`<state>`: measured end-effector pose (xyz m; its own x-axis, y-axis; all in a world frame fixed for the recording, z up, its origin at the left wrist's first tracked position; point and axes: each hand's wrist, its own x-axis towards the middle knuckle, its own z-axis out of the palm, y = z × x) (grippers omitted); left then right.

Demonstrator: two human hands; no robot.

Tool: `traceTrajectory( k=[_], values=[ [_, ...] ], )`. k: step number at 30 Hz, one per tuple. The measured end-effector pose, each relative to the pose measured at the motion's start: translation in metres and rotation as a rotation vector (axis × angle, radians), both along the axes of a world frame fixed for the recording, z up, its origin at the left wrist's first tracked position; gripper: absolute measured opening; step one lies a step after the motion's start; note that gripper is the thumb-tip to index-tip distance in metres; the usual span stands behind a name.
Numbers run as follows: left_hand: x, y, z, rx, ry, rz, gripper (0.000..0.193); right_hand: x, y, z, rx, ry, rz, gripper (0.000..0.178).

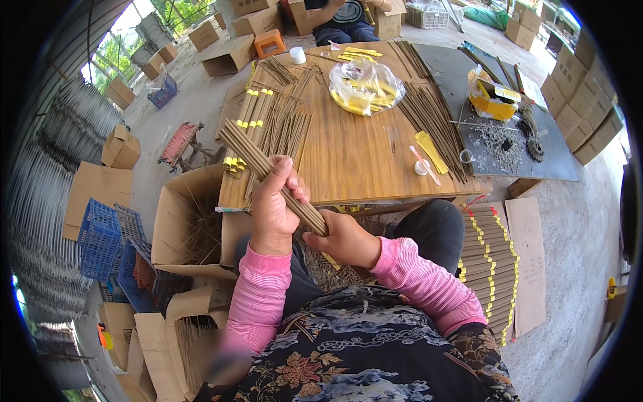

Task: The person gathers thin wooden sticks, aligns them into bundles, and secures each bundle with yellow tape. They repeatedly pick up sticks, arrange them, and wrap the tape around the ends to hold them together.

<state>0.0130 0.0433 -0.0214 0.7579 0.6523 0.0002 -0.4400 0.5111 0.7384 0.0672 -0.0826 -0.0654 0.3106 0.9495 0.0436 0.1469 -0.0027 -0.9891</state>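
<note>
Left hand (273,204) wraps its fingers (289,179) around a bundle of brown sticks (268,169); right hand (345,238) pinches the bundle's lower end, above the lap, just short of the tabletop (355,154).

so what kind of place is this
Most likely a small incense-stick packing workshop, partly open-air. Both hands, left hand and right hand, grip a bundle of thin brown sticks; more sticks cover the wooden table, yellow-banded bundles are stacked on the floor, and brown cardboard boxes stand around.
</note>
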Motion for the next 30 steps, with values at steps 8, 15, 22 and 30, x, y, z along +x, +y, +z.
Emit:
traceTrajectory(
  k=[8,15,22,30],
  values=[
    [-0.01,0.004,0.002,-0.034,-0.185,-0.221,0.012,0.003,-0.003,0.016,-0.181,0.444,0.285,0.024],
    [-0.008,0.002,-0.004,-0.007,-0.065,-0.021,0.013,-0.005,0.005,-0.005,0.006,0.04,0.033,0.022],
    [-0.001,-0.008,0.001,0.039,0.059,0.127,0.015,-0.009,0.009,-0.027,0.25,-0.34,-0.164,0.02],
    [-0.006,0.0,-0.004,-0.022,0.023,0.058,0.015,-0.002,0.001,0.008,-0.249,0.328,0.196,0.03]
  ],
)
